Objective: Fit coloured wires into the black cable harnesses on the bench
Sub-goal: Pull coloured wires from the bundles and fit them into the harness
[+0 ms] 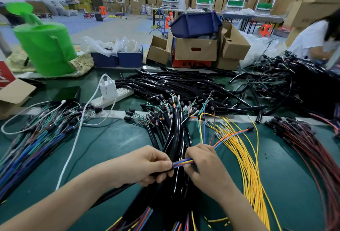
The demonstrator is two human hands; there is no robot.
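Note:
My left hand [147,166] grips the end of a black harness sleeve [117,189] that runs down to the left across the green bench. My right hand [204,164] pinches a small bunch of coloured wires [183,163], yellow, blue, red and orange, whose ends enter the sleeve mouth between my hands. The same wires fan out beyond my right hand toward the bench's far side. Under both hands lies a thick pile of black harnesses [174,131] with coloured wire ends. A loose bundle of yellow wires [248,166] lies just to the right.
Blue and green wire bundles [31,144] lie at the left, dark red ones [312,153] at the right. A white power strip [112,96] with charger and cable sits behind. Cardboard boxes [195,50], a green can [46,46] and another person [312,37] are at the back.

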